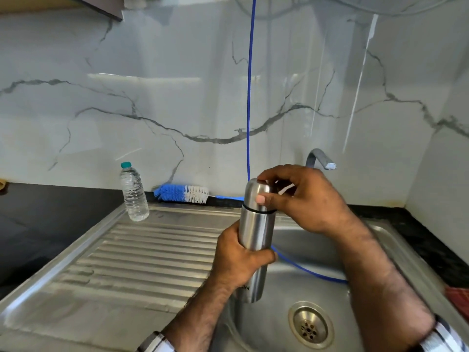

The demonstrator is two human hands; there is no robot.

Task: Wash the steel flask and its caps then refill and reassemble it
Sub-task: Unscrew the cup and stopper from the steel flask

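Left hand [239,257] grips the upright cylindrical steel flask [255,240]; right hand [302,196], at 12 o'clock, grips its domed steel cap [257,193]. Likely unscrewing cap 1; next needs twisting.

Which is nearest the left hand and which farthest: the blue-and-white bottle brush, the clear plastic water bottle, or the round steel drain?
1. Round steel drain: in the basin, lower right of the left hand.
2. Blue-and-white bottle brush: against the back wall.
3. Clear plastic water bottle: far left, on the drainboard.
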